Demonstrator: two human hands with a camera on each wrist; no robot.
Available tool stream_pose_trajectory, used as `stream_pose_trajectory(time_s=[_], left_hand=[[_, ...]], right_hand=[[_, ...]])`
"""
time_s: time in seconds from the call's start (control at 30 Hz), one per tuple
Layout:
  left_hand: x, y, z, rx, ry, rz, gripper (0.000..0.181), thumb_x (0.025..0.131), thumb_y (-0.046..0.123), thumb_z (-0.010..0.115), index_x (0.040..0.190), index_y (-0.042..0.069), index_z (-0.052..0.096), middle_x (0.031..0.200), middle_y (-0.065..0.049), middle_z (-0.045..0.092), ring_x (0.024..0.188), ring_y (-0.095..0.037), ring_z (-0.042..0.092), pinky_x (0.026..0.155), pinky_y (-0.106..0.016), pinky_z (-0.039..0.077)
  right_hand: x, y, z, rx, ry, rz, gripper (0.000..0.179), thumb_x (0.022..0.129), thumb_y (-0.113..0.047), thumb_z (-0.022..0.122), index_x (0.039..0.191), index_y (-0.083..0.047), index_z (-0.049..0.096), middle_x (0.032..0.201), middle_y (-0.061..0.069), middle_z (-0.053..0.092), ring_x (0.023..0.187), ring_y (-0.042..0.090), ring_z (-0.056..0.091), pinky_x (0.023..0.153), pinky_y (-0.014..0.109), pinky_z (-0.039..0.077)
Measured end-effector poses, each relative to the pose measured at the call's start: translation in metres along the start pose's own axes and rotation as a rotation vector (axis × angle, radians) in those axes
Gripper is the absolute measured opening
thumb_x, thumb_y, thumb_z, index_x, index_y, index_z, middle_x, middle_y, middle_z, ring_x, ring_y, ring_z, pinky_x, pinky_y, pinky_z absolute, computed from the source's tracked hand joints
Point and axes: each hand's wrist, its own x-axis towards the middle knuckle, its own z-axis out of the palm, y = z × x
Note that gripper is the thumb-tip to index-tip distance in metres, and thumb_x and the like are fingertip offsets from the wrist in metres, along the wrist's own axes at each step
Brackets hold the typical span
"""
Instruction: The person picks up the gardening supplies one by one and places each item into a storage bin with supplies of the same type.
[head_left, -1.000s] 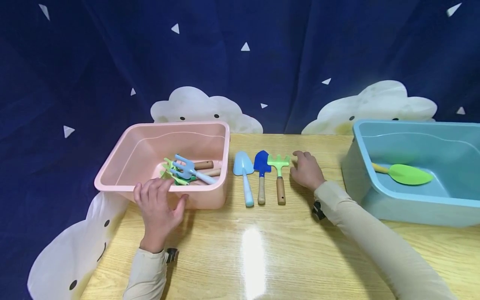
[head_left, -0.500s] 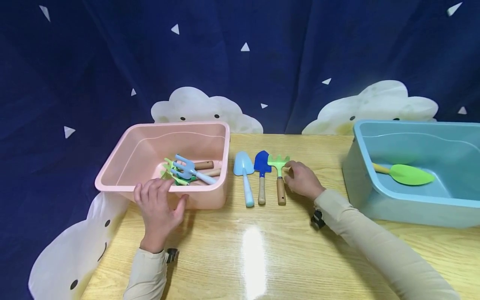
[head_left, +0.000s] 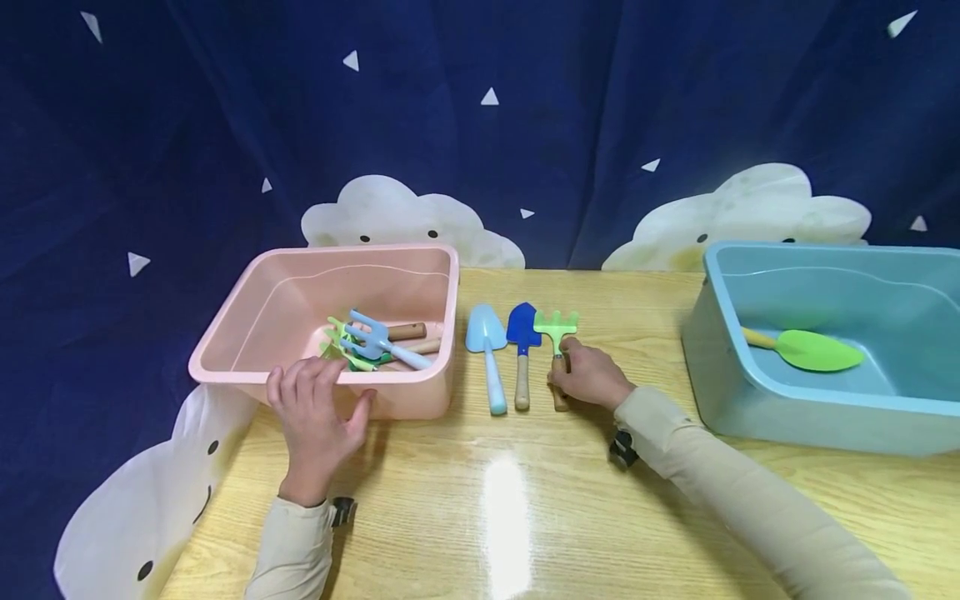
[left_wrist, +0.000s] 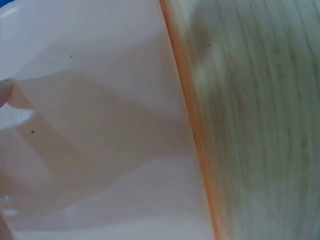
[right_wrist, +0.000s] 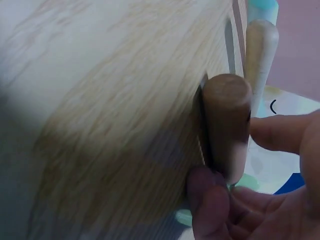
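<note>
**Right hand on the green rake, left hand on the pink bin**

Your green rake (head_left: pixel 557 327) lies flat on the wooden table (head_left: pixel 525 517), tines pointing away from you, at the right end of a row of three tools. Your right hand (head_left: pixel 588 375) is curled round its wooden handle (right_wrist: pixel 227 125); the wrist view shows the thumb and fingertips (right_wrist: pixel 272 132) pinching the handle from both sides while the rake rests on the table.

Just left of the rake lie the dark blue trowel (head_left: pixel 522 329) and then the light blue trowel (head_left: pixel 486 329), side by side, close but apart.

Further left, your left hand (head_left: pixel 315 417) rests on the near rim of the pink bin (head_left: pixel 247 367), fingers over the edge, thumb against the outer wall. Inside the bin lies a heap of small tools (head_left: pixel 375 340).

To your right stands the blue bin (head_left: pixel 750 400), with a green spade (head_left: pixel 813 350) lying in it.
</note>
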Motion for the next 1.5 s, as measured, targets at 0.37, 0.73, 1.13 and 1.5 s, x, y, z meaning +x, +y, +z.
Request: stream_pose_trajectory(time_s=[0.37, 0.73, 1.13, 1.5], left_hand=[[-0.002, 0.001, 0.0, -0.009, -0.004, 0.002, 0.047, 0.076, 0.032, 0.065, 0.111, 0.001, 0.062, 0.104, -0.02, 0.059, 0.106, -0.038, 0.047, 0.118, -0.043, 0.015], [-0.005, -0.001, -0.001, -0.002, -0.021, -0.006, 0.047, 0.075, 0.031, 0.065, 0.112, 0.002, 0.062, 0.106, -0.019, 0.059, 0.108, -0.038, 0.047, 0.119, -0.044, 0.014], [-0.003, -0.001, -0.002, 0.004, -0.007, -0.003, 0.048, 0.075, 0.032, 0.065, 0.111, 0.001, 0.062, 0.104, -0.02, 0.059, 0.106, -0.038, 0.047, 0.119, -0.043, 0.014], [0.0, 0.0, -0.003, 0.005, -0.017, -0.002, 0.048, 0.075, 0.032, 0.065, 0.112, 0.001, 0.061, 0.105, -0.02, 0.059, 0.107, -0.038, 0.047, 0.119, -0.043, 0.014]], right_hand=[[0.003, 0.001, 0.001, 0.063, -0.056, 0.089, 0.051, 0.087, -0.027, 0.063, 0.128, 0.0, 0.048, 0.089, 0.009, 0.064, 0.076, 0.022, 0.055, 0.063, 0.028, 0.04], [0.002, 0.004, 0.001, 0.149, -0.068, 0.087, 0.054, 0.089, -0.026, 0.062, 0.132, 0.003, 0.047, 0.088, 0.009, 0.06, 0.076, 0.02, 0.054, 0.064, 0.027, 0.04], [0.003, 0.021, -0.007, 0.647, -0.236, 0.1, 0.064, 0.097, -0.017, 0.055, 0.154, -0.006, 0.028, 0.082, 0.003, 0.059, 0.069, 0.012, 0.05, 0.064, 0.03, 0.047], [-0.006, 0.036, -0.007, 0.873, -0.341, 0.057, 0.074, 0.091, 0.0, 0.06, 0.155, -0.007, 0.024, 0.099, 0.004, 0.051, 0.079, 0.01, 0.059, 0.072, 0.03, 0.056]])
